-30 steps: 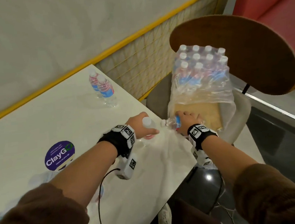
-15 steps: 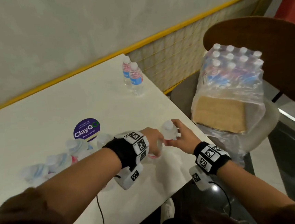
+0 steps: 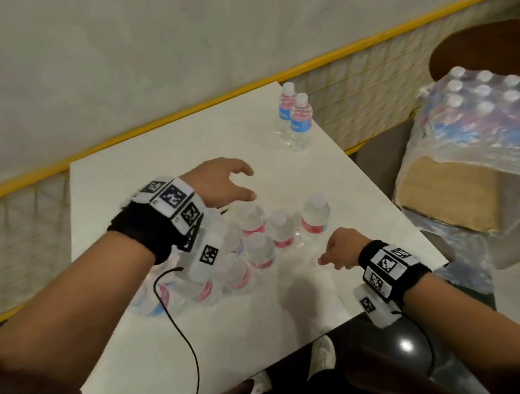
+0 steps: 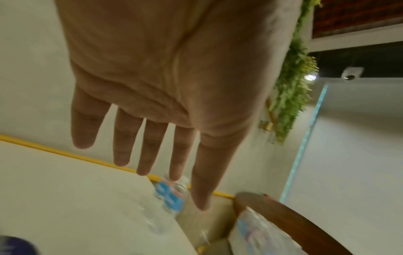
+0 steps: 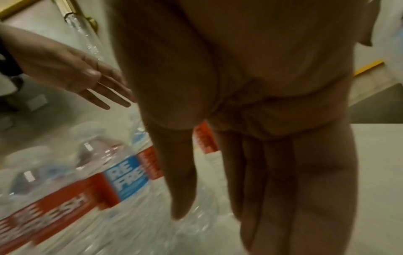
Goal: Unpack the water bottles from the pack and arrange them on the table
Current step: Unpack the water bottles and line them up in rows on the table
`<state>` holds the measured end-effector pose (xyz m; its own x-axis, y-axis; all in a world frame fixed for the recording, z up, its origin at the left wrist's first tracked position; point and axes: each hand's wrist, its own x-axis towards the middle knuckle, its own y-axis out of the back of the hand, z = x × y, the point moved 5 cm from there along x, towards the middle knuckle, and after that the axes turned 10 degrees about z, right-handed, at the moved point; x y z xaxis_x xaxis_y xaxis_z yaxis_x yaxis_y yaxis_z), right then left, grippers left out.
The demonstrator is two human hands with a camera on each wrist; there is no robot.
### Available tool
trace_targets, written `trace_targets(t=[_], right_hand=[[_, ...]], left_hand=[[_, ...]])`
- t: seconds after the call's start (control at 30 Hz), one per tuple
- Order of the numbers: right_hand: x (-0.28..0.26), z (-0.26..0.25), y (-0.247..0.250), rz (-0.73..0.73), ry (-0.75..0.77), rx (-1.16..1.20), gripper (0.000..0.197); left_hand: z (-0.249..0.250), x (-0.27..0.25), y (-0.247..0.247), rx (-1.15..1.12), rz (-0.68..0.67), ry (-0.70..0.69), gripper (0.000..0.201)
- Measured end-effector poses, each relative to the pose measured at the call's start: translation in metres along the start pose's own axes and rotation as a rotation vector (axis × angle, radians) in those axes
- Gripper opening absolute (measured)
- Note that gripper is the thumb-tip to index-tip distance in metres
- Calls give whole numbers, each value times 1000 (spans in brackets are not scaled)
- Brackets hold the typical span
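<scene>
Left hand (image 3: 220, 184) fingers (image 4: 128, 138) spread, holding nothing, above bottle cluster (image 3: 256, 238) mid-worktop (image 3: 344, 173). Right hand (image 3: 340, 248) fingers straight, empty, just right of cluster. Two bottles (image 3: 296, 118) far right corner. Pack (image 3: 479, 133) on chair, right.

right hand (image 5: 250, 120): empty, fingers hanging straight down
bottles (image 5: 72, 193): blurry, red-blue labels, just beside it
left hand (image 5: 72, 75): flat, above bottles

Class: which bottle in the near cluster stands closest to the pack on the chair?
The rightmost bottle, at the cluster's pack-side edge; the others stand farther left.
</scene>
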<state>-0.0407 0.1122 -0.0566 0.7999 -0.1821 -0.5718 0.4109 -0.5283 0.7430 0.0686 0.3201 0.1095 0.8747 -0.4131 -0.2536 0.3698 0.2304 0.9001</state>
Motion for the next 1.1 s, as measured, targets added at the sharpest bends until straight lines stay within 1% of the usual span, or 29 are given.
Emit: trace_targets(t=[0.03, 0.1, 0.2, 0.33, 0.43, 0.5, 0.6, 0.67, 0.73, 0.83, 0.87, 0.93, 1.0, 1.03, 1.07, 1.1], right_hand=[[-6, -5, -9, -93, 28, -9, 42], [-15, -21, -27, -200, 100, 51, 39], [-23, -46, -53, -305, 178, 121, 52], [-35, -78, -86, -434, 241, 123, 60], [-41, -103, -104, -482, 322, 99, 66], [-41, -117, -113, -492, 362, 77, 73], [-42, -130, -131, -504, 399, 31, 88], [-44, -136, -139, -484, 418, 26, 98], [-46, -143, -144, -458, 430, 53, 102], [-46, -146, -149, -437, 406, 93, 103], [-44, -144, -150, -429, 385, 81, 100], [-38, -137, -147, -410, 317, 41, 86], [-30, -128, -142, -376, 227, 79, 74], [-26, -124, -139, -336, 187, 115, 73], [-21, -120, -138, -295, 148, 148, 74], [-17, -117, -138, -263, 113, 175, 77]], left_hand=[[-20, -4, 9, -13, 11, 60, 51], [-62, -14, 17, -1, 21, 171, 51], [-115, -31, 14, 4, -18, 290, 49], [-179, -59, -6, -203, -98, 524, 47], [-203, -74, -29, -317, -181, 614, 48], [-207, -75, -40, -462, -163, 619, 40], [-213, -66, -42, -567, -14, 585, 31], [-217, -58, -41, -600, 75, 541, 29], [-219, -55, -39, -664, 112, 513, 31], [-226, -58, -42, -844, 64, 487, 46], [-231, -62, -42, -903, 52, 485, 51], [-247, -74, -45, -937, 58, 508, 56], [-266, -87, -56, -838, 16, 523, 57], [-273, -94, -66, -720, -57, 498, 59], [-278, -101, -78, -571, -158, 445, 64], [-276, -107, -91, -419, -283, 369, 77]])
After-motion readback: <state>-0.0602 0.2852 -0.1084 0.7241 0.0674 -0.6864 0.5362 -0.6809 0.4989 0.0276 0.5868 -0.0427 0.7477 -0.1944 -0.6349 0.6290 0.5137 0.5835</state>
